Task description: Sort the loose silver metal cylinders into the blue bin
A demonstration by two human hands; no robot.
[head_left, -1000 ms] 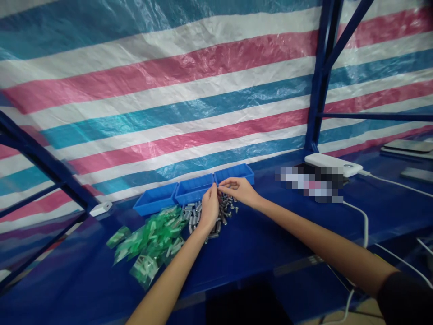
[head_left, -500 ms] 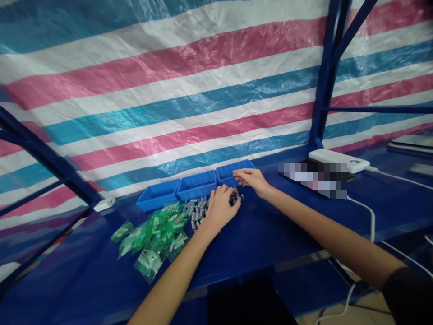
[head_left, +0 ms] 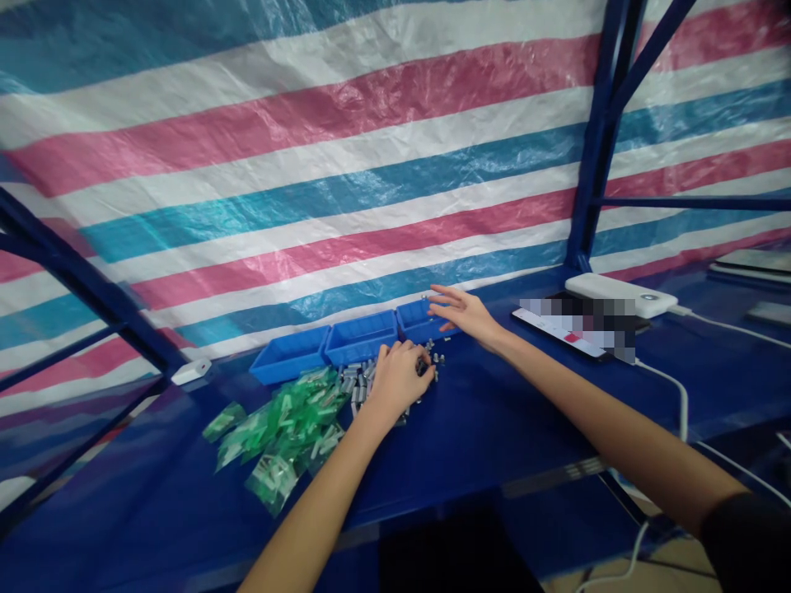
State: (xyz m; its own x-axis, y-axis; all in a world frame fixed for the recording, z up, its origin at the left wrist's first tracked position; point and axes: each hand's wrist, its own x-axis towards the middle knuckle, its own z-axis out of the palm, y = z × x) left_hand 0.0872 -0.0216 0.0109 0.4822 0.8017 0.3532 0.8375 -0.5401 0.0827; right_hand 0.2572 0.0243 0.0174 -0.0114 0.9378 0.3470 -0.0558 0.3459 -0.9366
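My left hand [head_left: 400, 380] is curled over small metal parts at the right side of a pile. A dark, unclear bit shows between its thumb and fingers. Beside it lie short grey metal cylinders [head_left: 353, 385], partly covered by the hand. Small silver screw-like pieces [head_left: 437, 359] are scattered near the thumb. Over the rightmost blue bin [head_left: 413, 316] hovers my right hand [head_left: 462, 313], fingers spread and nothing visibly held. One tiny shiny piece [head_left: 424, 298] appears just off its fingertips, at the bin's far rim.
Two more blue bins [head_left: 290, 354] stand in line to the left. Green-tinted plastic packets [head_left: 278, 424] are heaped in front of them. To the right are a phone [head_left: 559, 331], a white power bank [head_left: 621, 295] and white cables. A white adapter [head_left: 191, 372] sits left; blue posts frame the shelf.
My right hand has moved up over the rightmost bin, and its pinched fingers have spread. My left hand has shifted slightly left and down, uncovering more small silver pieces.
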